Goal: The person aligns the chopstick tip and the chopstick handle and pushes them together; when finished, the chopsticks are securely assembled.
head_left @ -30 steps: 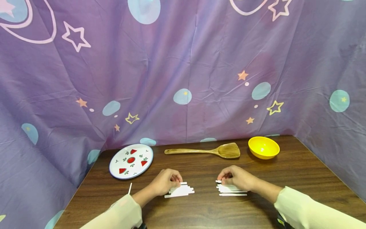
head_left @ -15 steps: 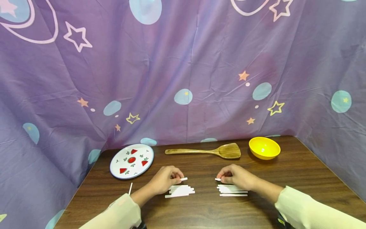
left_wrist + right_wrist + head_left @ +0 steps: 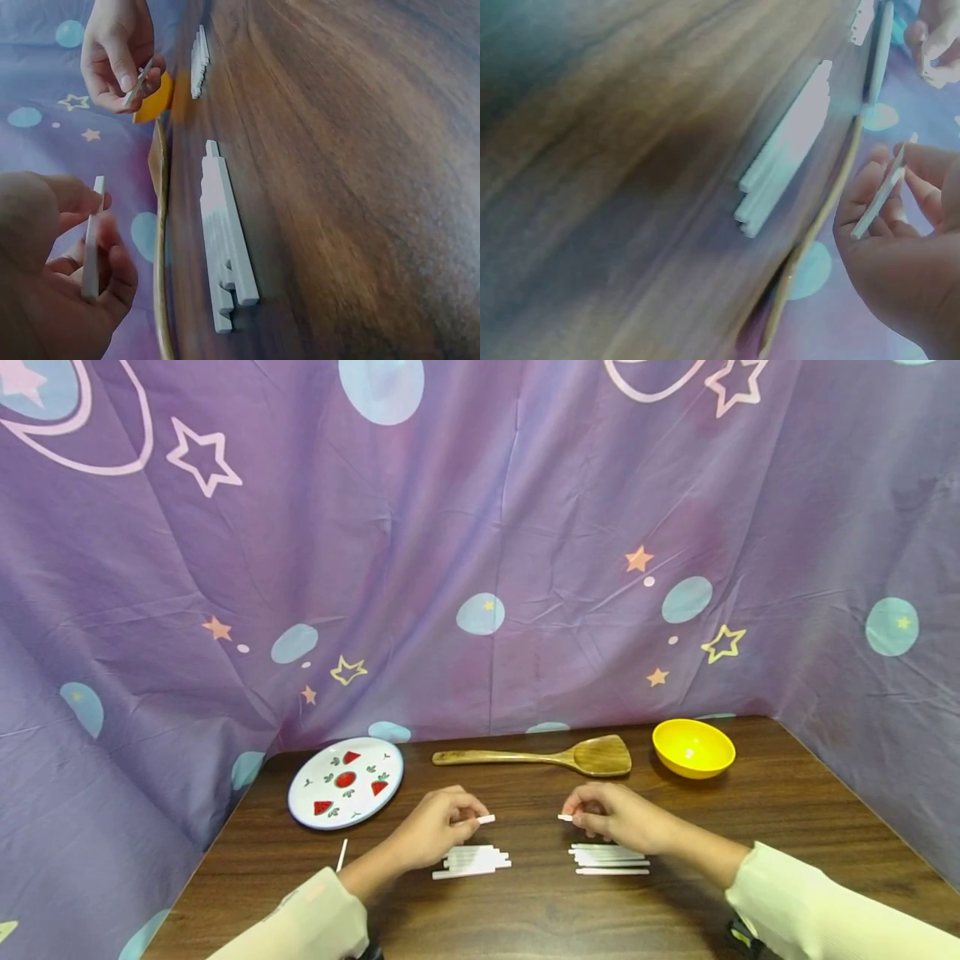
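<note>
**Left Stick [image 3: 91, 259] and Right Stick [image 3: 881, 196] Grasped Above the Bench [image 3: 540, 914]**

Clock directions are read in the head view; the gap between the two sticks is taken as dial centre, and the patterned backdrop [image 3: 487, 527] is placed at 12 o'clock. At 9 o'clock, the white left stick is pinched between thumb and fingers of the left hand [image 3: 442, 822], its free end directed toward 3 o'clock. At 3 o'clock, the white right stick is pinched likewise by the right hand [image 3: 618, 817], its free end directed toward 9 o'clock. At 8 o'clock, the left row of white sticks [image 3: 474, 860] is laid on the bench, its ends uneven. At 4 o'clock, the right row of white sticks [image 3: 609, 858] is laid out similarly. A loose stick [image 3: 342, 855], beside the left forearm, is located between 8 and 9 o'clock. Farther out, a fruit-decorated plate [image 3: 307, 789] is positioned between 9 and 10 o'clock, a wooden spatula [image 3: 532, 757] at 12 o'clock and a yellow bowl [image 3: 693, 766] at 2 o'clock.
</note>
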{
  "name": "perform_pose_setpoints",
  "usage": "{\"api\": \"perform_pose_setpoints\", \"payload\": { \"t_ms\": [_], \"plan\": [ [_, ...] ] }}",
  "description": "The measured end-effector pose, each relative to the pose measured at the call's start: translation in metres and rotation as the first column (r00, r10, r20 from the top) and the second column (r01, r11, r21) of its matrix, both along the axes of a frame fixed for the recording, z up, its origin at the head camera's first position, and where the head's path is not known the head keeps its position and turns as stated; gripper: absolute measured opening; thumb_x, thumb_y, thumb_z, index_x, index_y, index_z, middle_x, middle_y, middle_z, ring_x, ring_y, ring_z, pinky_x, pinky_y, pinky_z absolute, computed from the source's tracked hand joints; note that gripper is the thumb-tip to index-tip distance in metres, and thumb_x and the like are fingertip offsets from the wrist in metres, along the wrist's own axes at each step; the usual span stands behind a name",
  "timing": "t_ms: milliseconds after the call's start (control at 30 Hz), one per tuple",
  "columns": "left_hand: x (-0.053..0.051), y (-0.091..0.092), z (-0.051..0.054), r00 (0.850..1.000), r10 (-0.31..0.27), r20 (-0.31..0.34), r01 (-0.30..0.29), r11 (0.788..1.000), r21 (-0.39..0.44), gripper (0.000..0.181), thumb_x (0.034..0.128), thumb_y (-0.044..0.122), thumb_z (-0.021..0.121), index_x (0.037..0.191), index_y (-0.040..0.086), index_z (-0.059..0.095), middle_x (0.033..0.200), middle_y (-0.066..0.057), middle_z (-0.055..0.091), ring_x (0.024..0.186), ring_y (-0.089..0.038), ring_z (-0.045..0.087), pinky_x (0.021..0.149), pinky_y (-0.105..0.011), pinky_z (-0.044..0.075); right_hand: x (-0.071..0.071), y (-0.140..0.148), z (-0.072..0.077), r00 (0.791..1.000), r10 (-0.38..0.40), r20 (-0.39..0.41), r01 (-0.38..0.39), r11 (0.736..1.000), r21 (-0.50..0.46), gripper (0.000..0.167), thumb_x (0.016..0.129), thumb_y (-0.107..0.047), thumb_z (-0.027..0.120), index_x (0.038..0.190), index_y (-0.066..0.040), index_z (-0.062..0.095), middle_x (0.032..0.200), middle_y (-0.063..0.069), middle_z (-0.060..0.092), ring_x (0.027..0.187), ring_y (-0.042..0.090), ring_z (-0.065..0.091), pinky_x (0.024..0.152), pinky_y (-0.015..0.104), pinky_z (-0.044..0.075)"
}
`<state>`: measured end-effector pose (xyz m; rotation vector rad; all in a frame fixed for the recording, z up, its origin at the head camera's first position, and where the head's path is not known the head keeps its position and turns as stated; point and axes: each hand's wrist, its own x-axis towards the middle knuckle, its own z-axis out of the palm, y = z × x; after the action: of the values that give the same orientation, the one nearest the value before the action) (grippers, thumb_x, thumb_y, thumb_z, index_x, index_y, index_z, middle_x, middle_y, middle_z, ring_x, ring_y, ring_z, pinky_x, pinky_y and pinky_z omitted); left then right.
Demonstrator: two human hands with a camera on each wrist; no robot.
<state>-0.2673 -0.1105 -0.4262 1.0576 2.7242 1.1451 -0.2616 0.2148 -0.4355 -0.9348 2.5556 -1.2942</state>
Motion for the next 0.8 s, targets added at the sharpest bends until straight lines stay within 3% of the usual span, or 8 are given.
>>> {"api": "perform_pose_setpoints", "payload": {
  "t_ms": [100,267,433,533,800],
  "plan": [
    [0.002,0.002,0.002,1.0,0.008,-0.024,-0.008,1.0,-0.013,0.012,0.093,0.003,0.069,0.102,0.007,0.076,0.088,0.005,0.064,0.074,-0.003,0.054,0.064,-0.021,0.047,0.001,-0.003,0.003,1.0,0.016,-0.007,-0.016,1.0,-0.005,0.009,0.101,-0.008,0.063,0.107,-0.003,0.067,0.087,0.011,0.067,0.067,0.009,0.06,0.057,0.026,0.052],
    [0.005,0.005,0.008,1.0,-0.009,0.017,0.009,1.0,0.012,0.01,0.0965,0.007,0.069,0.104,0.009,0.075,0.094,-0.001,0.072,0.081,-0.005,0.059,0.073,-0.024,0.05,0.006,-0.009,0.012,0.998,0.058,-0.023,-0.059,0.998,-0.01,0.007,0.103,-0.012,0.062,0.109,-0.009,0.064,0.085,0.006,0.069,0.064,0.011,0.06,0.057,0.027,0.053],
    [0.009,0.008,0.014,0.999,-0.04,0.036,0.039,0.999,0.026,0.009,0.0979,0.01,0.069,0.104,0.011,0.076,0.098,-0.007,0.076,0.083,-0.004,0.063,0.076,-0.024,0.052,0.01,-0.014,0.021,0.992,0.076,-0.101,-0.075,0.997,0.019,0.008,0.103,-0.016,0.062,0.11,-0.018,0.064,0.08,-0.004,0.067,0.07,0.011,0.062,0.061,0.026,0.052],
    [0.011,0.01,0.018,0.997,-0.06,0.051,0.059,0.998,0.033,0.01,0.0981,0.01,0.069,0.105,0.01,0.076,0.098,-0.008,0.077,0.083,-0.005,0.065,0.076,-0.024,0.053,0.012,-0.017,0.025,0.987,0.074,-0.141,-0.07,0.997,0.032,0.008,0.103,-0.018,0.063,0.11,-0.018,0.066,0.079,-0.009,0.066,0.072,0.009,0.063,0.063,0.025,0.052],
    [0.017,0.016,0.026,0.996,-0.087,0.033,0.085,0.995,0.051,0.01,0.098,0.01,0.069,0.106,0.009,0.077,0.099,-0.001,0.077,0.093,-0.006,0.068,0.092,-0.031,0.055,0.017,-0.026,0.032,0.978,0.052,-0.203,-0.045,0.998,0.043,0.01,0.102,-0.023,0.066,0.107,-0.018,0.072,0.077,-0.009,0.068,0.068,0.002,0.061,0.062,0.024,0.052]
  ]
}}
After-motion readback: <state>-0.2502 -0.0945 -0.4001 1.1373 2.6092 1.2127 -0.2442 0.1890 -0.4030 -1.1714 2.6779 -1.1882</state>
